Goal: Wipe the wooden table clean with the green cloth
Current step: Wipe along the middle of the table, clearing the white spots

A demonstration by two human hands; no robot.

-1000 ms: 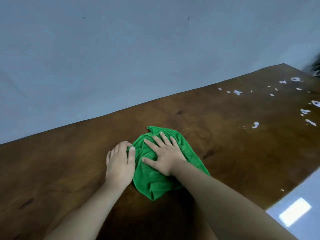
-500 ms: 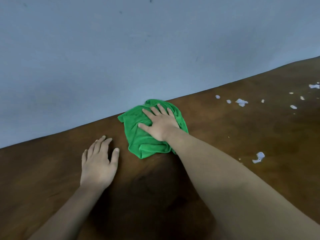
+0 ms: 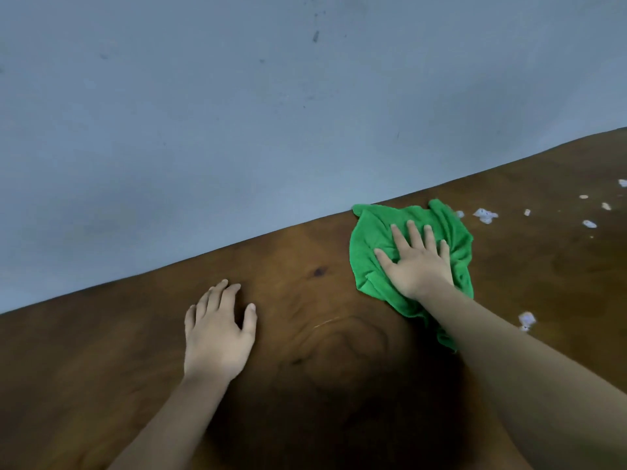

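Note:
A crumpled green cloth [image 3: 371,245] lies on the dark wooden table [image 3: 305,266], up against the table's far edge. My right hand [image 3: 415,262] presses flat on the cloth with fingers spread, and my forearm covers the cloth's near corner. My left hand [image 3: 219,329] rests palm down on bare wood, well to the left of the cloth, holding nothing. Several small white scraps [image 3: 485,215] lie just right of the cloth, and one more scrap [image 3: 526,319] lies beside my right forearm.
A plain blue-grey wall [image 3: 271,113] rises directly behind the table's far edge. More white scraps [image 3: 589,223] are scattered toward the far right of the table. A dark knot [image 3: 319,272] marks the wood between my hands.
My right hand has pushed the cloth away from me to the far edge and toward the right, close to the white scraps. My left hand came off the cloth and rests on the wood.

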